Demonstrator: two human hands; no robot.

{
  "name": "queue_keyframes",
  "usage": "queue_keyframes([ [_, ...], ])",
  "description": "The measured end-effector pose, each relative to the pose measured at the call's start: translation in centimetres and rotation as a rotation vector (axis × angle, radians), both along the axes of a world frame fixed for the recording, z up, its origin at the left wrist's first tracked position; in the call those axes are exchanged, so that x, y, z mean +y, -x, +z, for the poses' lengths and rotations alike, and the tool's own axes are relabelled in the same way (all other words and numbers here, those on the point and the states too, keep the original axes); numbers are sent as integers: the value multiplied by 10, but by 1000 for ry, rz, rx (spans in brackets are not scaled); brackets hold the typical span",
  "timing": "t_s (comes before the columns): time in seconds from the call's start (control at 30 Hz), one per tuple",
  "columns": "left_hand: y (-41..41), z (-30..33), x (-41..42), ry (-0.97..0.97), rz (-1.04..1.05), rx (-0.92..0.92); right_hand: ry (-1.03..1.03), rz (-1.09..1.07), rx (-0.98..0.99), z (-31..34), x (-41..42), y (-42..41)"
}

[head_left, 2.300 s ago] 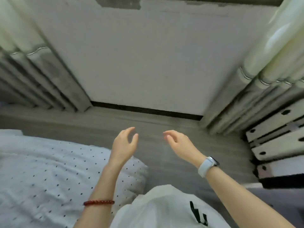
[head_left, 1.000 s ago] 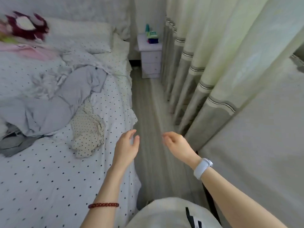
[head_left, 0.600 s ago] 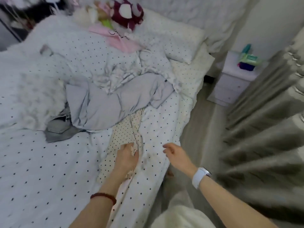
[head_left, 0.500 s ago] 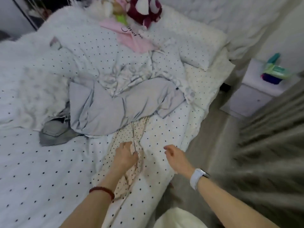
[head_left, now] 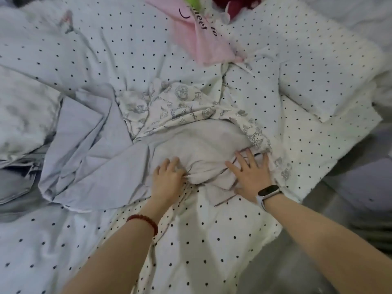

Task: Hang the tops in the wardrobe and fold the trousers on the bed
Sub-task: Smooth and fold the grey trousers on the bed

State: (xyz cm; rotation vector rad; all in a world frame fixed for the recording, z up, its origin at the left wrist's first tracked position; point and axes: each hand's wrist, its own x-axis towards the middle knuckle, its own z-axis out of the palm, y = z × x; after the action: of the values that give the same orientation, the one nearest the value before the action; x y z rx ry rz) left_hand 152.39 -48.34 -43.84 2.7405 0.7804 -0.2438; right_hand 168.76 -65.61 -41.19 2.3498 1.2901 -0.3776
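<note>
A crumpled pale lavender-grey garment (head_left: 97, 158) sprawls across the middle of the polka-dot bed (head_left: 212, 240). My left hand (head_left: 167, 179) bunches its whitish right end (head_left: 201, 149), fingers curled into the cloth. My right hand (head_left: 250, 175) lies flat on the same end, fingers spread, at the garment's right edge. A white garment with a grey cartoon print (head_left: 180, 107) lies partly under it, just behind. Grey denim trousers (head_left: 17, 181) stick out at the left edge. A cream garment with small dots (head_left: 169, 209) lies under my left wrist.
A pink cloth with black lettering (head_left: 197, 39) and a dark red plush toy (head_left: 235, 5) sit at the head of the bed. A dotted pillow (head_left: 318, 66) is at the right. The bed's edge and grey floor (head_left: 339, 209) run along the right.
The view swung from the wall and curtains to the bed. Both hands moved forward from the cream dotted garment onto the lavender-grey garment; my left hand has closed on it.
</note>
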Motion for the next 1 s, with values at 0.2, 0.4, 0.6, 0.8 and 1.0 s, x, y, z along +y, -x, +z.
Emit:
queue_keyframes([
  [0.2,17,51,-1,276,282,-277,-503,47,-30,13,8,19],
  [0.4,86,121,-21,405,550,-449,-649,-2,439,73,-4,81],
  [0.6,161,184,-34,312,627,-631,-297,-30,348,81,-31,128],
  [0.8,239,252,-29,170,811,-837,-555,-299,472,171,13,167],
  [1.0,307,343,-17,-53,950,-1106,-1037,-177,779,338,74,229],
])
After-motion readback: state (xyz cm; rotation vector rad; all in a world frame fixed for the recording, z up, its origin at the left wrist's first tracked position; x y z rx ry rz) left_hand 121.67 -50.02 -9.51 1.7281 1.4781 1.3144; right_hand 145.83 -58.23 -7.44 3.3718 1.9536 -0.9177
